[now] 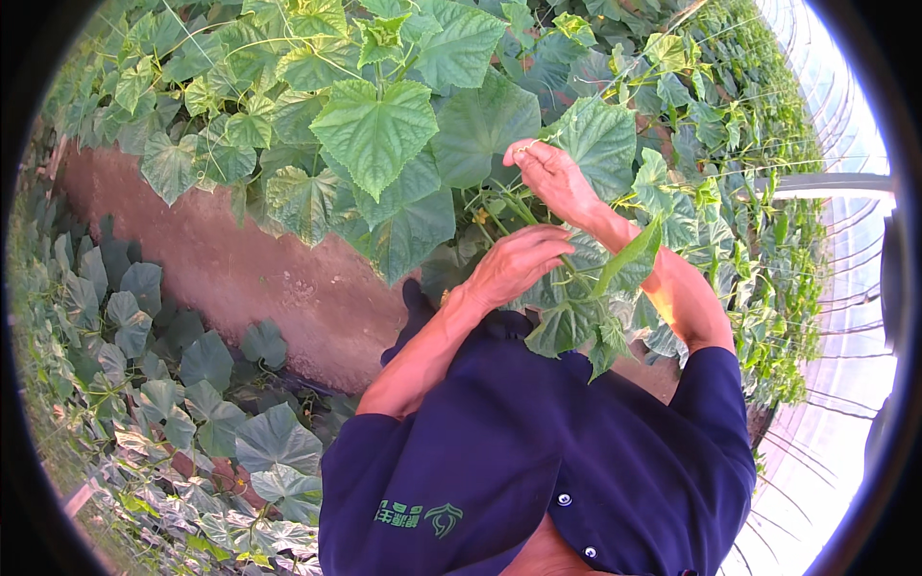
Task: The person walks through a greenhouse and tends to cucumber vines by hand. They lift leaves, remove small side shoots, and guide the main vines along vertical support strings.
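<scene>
My left hand (515, 263) is curled around the green stem of a cucumber vine (520, 210), in front of my waist. From beneath its fingers a leafy shoot (573, 324) hangs toward my shirt. Just above and to the right, my right hand (553, 178) has thumb and fingers pinched together. A thin, pale, curly tendril (531, 145) crosses those fingertips. Broad cucumber leaves (596, 147) stand right behind the right hand. A small yellow flower (480, 215) shows beside the stem, left of both hands. The palm side of my left hand is hidden.
Dense cucumber foliage (378, 133) fills the far side, with thin support strings (189, 32) running through it. A bare soil path (288, 288) runs to the left. More low plants (205, 360) grow beyond it. The curved greenhouse wall (846, 302) stands on the right.
</scene>
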